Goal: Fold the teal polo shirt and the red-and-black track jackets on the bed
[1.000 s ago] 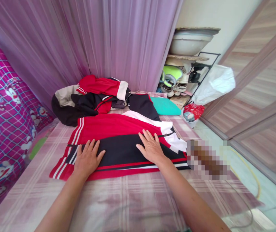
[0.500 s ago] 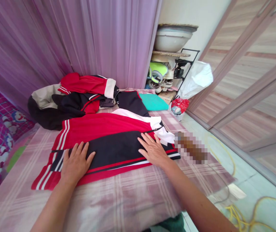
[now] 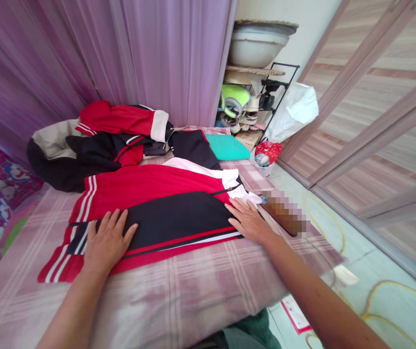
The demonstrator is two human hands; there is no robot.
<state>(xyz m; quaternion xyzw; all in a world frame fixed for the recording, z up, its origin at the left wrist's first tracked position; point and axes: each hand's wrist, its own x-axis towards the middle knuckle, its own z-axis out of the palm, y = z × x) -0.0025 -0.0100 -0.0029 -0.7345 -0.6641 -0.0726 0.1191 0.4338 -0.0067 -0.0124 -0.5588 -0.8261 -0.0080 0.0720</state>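
Note:
A red, black and white jacket (image 3: pixel 179 218) lies flat on the plaid cloth, a black sleeve folded along its front. Its striped hem points left and its white collar part faces right. My left hand (image 3: pixel 106 241) rests palm down near the hem, fingers spread on the black sleeve. At the other end, my right hand (image 3: pixel 247 219) lies flat by the collar and shoulder, fingers stretched out. Neither hand grips anything. Just right of my right hand is a phone-like flat object (image 3: pixel 284 213), partly blurred out, with a cable.
The plaid cloth (image 3: pixel 200 286) covers the table. Behind the jacket are a heap of clothes (image 3: pixel 120 128) and a folded teal cloth (image 3: pixel 228 147). A shoe rack (image 3: pixel 280 92) with basins stands at the back, a wardrobe (image 3: pixel 371 121) on the right. Yellow cable (image 3: pixel 370 295) lies on the floor.
My right hand has slid right along the jacket, from the black sleeve to the collar end. My left hand stays near the hem. The view has shifted slightly.

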